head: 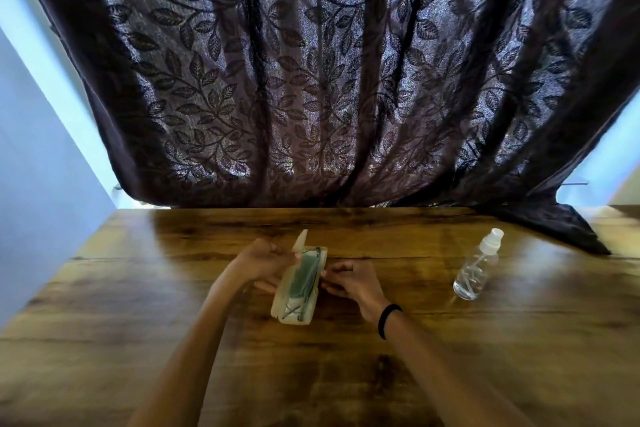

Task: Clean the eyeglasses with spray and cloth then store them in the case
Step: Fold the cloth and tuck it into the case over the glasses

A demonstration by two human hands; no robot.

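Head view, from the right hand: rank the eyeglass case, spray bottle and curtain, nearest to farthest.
1. eyeglass case: open, at the fingertips of the right hand, on its left.
2. spray bottle: upright on the table, off to the hand's right.
3. curtain: hanging beyond the table's far edge.

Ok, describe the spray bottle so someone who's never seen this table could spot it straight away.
Find the wooden table below the dark leaf-patterned curtain. Right of the open eyeglass case held between the left hand and right hand, the spray bottle stands alone on bare wood. It is the only clear, see-through thing there, topped with a whitish cap.
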